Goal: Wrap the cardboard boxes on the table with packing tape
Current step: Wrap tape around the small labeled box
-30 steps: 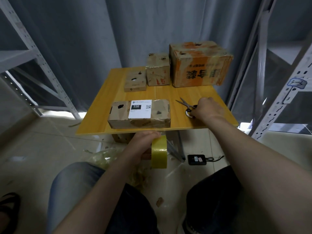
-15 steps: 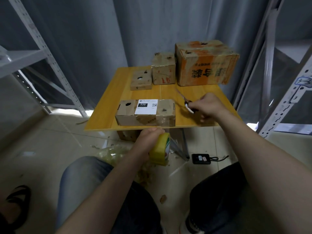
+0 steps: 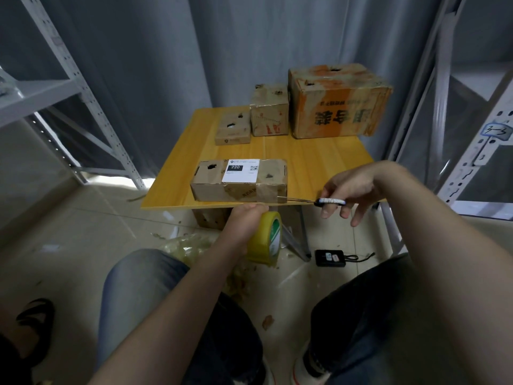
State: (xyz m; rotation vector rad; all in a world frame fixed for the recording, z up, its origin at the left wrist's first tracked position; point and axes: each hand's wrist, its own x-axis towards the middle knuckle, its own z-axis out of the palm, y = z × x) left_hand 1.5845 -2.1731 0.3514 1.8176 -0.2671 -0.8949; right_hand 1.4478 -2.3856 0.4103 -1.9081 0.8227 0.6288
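A long flat cardboard box (image 3: 238, 180) with a white label marked 220 lies near the front edge of the yellow wooden table (image 3: 319, 168). My left hand (image 3: 245, 218) grips a yellow roll of packing tape (image 3: 265, 238) just below the table's front edge. My right hand (image 3: 352, 190) holds a pair of scissors (image 3: 319, 201) by the handle, blades pointing left at the box's lower right corner. Three more cardboard boxes stand at the back: a small flat box (image 3: 233, 129), a taller middle box (image 3: 269, 111) and a big orange-printed box (image 3: 337, 102).
Grey metal shelving stands at the left (image 3: 69, 87) and right (image 3: 477, 140). Another cardboard box (image 3: 208, 219) sits under the table. Tape scraps (image 3: 188, 245) and a small black device (image 3: 330, 257) with a cord lie on the tiled floor. My knees are at the bottom.
My right hand lifted the scissors off the table and brought them forward to the front edge, blades now at the labelled box's corner. The left hand keeps the tape roll below the edge.
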